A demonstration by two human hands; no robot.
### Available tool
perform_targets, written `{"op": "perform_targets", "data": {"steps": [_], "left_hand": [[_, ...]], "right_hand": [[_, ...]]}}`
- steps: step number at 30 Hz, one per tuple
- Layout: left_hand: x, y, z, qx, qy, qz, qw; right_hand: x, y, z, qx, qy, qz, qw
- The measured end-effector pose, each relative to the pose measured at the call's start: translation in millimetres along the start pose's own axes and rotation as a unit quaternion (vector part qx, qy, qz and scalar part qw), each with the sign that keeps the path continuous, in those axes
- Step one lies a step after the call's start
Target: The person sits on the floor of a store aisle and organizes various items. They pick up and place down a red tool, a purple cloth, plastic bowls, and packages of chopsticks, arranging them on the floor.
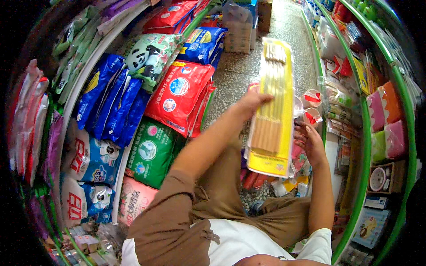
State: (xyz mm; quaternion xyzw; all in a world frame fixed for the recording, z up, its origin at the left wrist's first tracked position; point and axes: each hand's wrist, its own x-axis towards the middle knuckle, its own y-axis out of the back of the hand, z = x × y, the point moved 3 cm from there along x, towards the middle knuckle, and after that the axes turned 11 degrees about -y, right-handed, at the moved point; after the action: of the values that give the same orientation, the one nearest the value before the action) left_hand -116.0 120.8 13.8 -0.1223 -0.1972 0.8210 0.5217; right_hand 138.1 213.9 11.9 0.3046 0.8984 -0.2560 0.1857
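A yellow-backed pack of long wooden sticks, apparently chopsticks (273, 109), stands tilted in clear plastic before me. My left hand (253, 102) grips its left edge, with the thumb lying over the front. Close to the pack's right edge is my right hand (310, 141), its fingers partly bent. Whether those fingers touch the pack or hold something small and dark cannot be told. Just beyond the right hand are white cup-like items with red markings (312, 115). Behind the pack, partly hidden, pinkish packaged goods (298, 155) show.
Shelves on the left bear red detergent bags (179, 93), blue bags (109, 99) and a green bag (151, 151). On the right, a green-edged shelf (362, 146) holds packaged goods. Cartons (238, 31) stand on the speckled floor (283, 23) ahead. Loose packets (286, 187) lie low between my legs.
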Motion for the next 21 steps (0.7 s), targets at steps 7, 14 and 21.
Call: {"op": "perform_targets", "data": {"steps": [7,14,21], "left_hand": [[-16.5,163.3,132.8,0.213,0.079,0.003,0.974],[-60.8,286.0,159.0,0.349,0.172,0.167,0.906],[-54.5,318.8,155.7,0.517,0.051,0.190,0.833]], "right_hand": [[-10.1,14.3,-3.6,-0.023,0.013,-0.022,0.999],[-16.2,14.1,-3.4,-0.064,-0.016,-0.012,0.998],[-19.1,13.4,-6.3,-0.080,-0.007,0.001,0.997]]}}
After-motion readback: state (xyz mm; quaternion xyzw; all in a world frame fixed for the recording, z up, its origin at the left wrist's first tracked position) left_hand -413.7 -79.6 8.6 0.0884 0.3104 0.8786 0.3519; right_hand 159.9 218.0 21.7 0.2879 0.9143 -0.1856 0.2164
